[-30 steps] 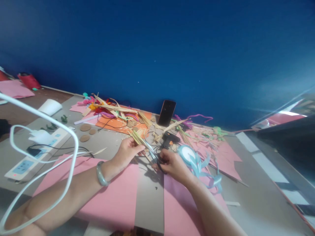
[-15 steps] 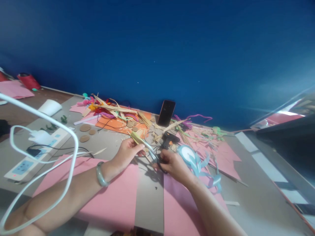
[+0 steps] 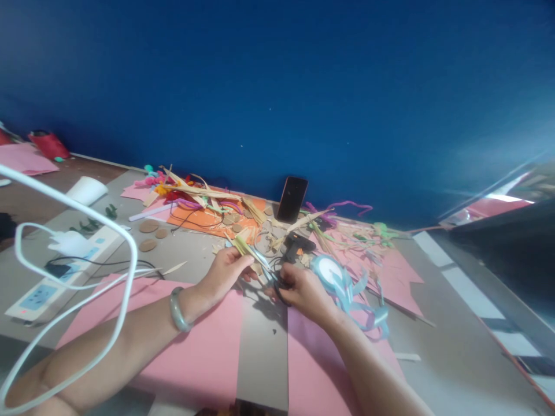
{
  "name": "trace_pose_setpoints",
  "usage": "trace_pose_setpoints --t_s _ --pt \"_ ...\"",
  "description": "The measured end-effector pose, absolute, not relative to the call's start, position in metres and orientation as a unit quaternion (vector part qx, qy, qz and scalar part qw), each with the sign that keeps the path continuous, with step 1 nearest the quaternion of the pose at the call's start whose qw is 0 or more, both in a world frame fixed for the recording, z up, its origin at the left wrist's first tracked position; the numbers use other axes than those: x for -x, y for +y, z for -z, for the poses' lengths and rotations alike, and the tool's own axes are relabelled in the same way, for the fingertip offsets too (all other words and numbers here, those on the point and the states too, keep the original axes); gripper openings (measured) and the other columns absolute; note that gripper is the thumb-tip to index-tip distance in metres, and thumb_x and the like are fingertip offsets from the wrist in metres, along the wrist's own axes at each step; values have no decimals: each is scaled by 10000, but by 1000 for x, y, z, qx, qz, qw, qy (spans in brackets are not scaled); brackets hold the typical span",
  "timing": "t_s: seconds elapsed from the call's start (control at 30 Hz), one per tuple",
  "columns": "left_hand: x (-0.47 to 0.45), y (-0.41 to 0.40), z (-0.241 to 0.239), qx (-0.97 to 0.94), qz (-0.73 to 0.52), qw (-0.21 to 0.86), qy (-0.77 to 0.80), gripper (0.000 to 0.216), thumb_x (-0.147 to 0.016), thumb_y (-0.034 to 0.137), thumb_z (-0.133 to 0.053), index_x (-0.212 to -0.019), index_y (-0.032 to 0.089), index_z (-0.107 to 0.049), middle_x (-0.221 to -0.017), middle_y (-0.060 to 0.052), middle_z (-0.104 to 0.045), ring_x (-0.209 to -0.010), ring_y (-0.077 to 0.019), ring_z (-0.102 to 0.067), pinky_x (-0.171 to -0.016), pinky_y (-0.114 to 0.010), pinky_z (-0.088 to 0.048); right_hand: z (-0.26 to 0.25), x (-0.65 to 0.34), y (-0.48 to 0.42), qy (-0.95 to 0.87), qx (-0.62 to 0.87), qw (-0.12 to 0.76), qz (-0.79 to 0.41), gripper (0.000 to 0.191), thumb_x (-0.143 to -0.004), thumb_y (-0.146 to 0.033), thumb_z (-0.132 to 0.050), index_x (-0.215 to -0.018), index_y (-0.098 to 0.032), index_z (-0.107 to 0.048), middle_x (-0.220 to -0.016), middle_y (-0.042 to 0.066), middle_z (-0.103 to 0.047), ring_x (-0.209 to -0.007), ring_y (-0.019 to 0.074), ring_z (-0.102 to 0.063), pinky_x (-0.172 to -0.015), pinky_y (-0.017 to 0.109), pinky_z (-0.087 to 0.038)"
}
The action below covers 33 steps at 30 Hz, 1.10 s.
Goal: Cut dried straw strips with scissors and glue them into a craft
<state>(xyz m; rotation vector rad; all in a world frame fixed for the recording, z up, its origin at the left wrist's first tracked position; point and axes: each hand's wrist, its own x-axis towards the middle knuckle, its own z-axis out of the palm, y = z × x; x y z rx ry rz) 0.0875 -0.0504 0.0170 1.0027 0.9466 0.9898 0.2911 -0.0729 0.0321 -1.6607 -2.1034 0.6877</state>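
Between the thumb and fingers of my left hand [image 3: 224, 273] is a yellow-green strip of dried husk [image 3: 238, 242]. My right hand [image 3: 306, 292] is closed around the dark handles of a pair of scissors [image 3: 262, 260], whose pale blades point toward the strip beside my left fingers. Whether the blades touch the husk, I cannot tell. Just beyond my right hand lies a black glue gun [image 3: 299, 245]. To its right rests a roll of light blue ribbon [image 3: 328, 273] with loose loops trailing off it.
Pink paper sheets [image 3: 195, 346] lie under my forearms. A phone [image 3: 292, 199] leans on the blue wall [image 3: 277, 86]. At left are a power strip [image 3: 65, 277], a white cable [image 3: 130, 277] and wooden discs [image 3: 148, 226]. Husk scraps and pipe cleaners cover orange paper [image 3: 195, 222] behind.
The husk strip and scissors blades have shifted slightly relative to each other near my left fingers. Both hands keep their holds, and the view has moved only a little.
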Motion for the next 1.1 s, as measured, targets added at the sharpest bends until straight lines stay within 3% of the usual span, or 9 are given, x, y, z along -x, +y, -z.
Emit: trace_pose_setpoints --t_s 0.2,0.53,0.77,1.1 --pt "-89 -53 -12 -462 -414 662 420 211 -799 311 -605 -793 110 -668 -704 -78 -711 -558 -139 -652 -471 -206 -492 -34 -286 -75 -734 588 193 -278 449 -672 -465 -729 -607 -209 -366 -520 -79 -385 -508 88 -322 -476 210 -254" --pt "-88 -52 -17 -472 -431 653 406 245 -820 351 -605 -817 112 -657 -740 -84 -730 -636 -156 -682 -549 -220 -521 -35 -289 -73 -726 614 178 -254 416 -689 -437 -697 -581 -209 -367 -496 -65 -413 -502 97 -352 -473 218 -241" --pt "-85 -52 -14 -474 -434 637 426 311 -819 442 -619 -795 132 -625 -665 -57 -708 -545 -156 -658 -488 -231 -506 -37 -290 -73 -743 612 168 -210 417 -693 -493 -689 -590 -214 -396 -529 -45 -467 -499 105 -378 -489 228 -257" --pt "-88 -55 -9 -519 -435 604 421 293 -826 405 -623 -835 115 -659 -662 -57 -693 -591 -152 -652 -540 -231 -519 -38 -288 -74 -745 616 151 -205 426 -684 -456 -707 -600 -216 -366 -522 -61 -415 -497 103 -333 -516 235 -236"
